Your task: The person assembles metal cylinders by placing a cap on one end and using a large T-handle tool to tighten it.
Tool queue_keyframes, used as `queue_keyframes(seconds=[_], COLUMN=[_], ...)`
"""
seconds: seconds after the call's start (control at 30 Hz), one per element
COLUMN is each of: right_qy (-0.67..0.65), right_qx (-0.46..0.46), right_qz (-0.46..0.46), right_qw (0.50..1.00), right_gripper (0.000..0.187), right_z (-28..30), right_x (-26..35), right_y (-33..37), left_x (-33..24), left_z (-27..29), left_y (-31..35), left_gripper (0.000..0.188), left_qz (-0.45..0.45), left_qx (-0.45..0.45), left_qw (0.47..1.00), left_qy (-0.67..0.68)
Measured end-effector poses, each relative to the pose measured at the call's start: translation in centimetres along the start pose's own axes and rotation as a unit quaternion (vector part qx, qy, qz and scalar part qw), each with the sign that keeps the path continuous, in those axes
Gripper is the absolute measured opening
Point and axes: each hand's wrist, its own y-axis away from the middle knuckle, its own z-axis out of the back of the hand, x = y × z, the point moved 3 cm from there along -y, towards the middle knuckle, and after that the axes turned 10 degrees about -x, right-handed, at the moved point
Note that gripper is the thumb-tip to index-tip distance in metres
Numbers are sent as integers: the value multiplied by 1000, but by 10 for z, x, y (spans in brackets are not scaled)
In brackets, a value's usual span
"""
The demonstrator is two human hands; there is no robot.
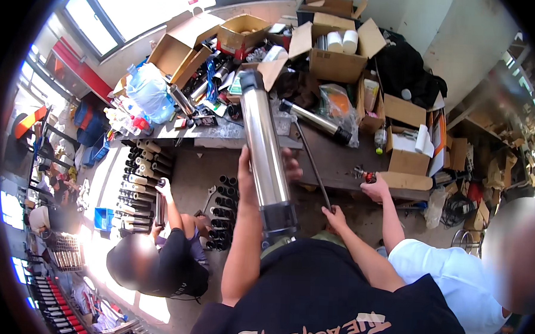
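Note:
My left hand (248, 181) is wrapped round a polished metal cylinder (261, 137) with black end caps, its thumb side on the left and blurred fingertips showing past its right side. The cylinder stands nearly upright, leaning slightly left at the top, in front of the workbench. My right hand (334, 218) is closed on the lower end of a long thin dark rod (311, 157), which slants up and left to the bench edge. A similar metal cylinder (318, 121) with black ends lies on the bench just beyond the rod.
The cluttered workbench (339, 161) carries open cardboard boxes (337, 65) and a blue-tinted plastic bag (151, 96). At right, a co-worker in white holds a red-handled tool (370, 177). A seated person at left holds a dark tube (160, 207) beside stacked cylinders (136, 188).

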Motion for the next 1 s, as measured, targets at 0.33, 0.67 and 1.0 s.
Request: queue_keyframes(seconds=[0.33,0.67,1.0], right_qy=[79,80,87], right_qx=[-10,-33,-27], right_qz=[14,41,-17], right_qw=[997,995,996], right_gripper=[81,79,87], right_z=[22,27,43], right_x=[13,8,-24], right_y=[26,28,38], left_x=[22,-17,-15], left_z=[56,31,24], left_y=[-18,3,3], left_gripper=[76,61,65], left_qz=[20,-117,-70], left_qx=[53,-101,-23], left_qw=[998,952,981], left_qy=[-16,-266,-181])
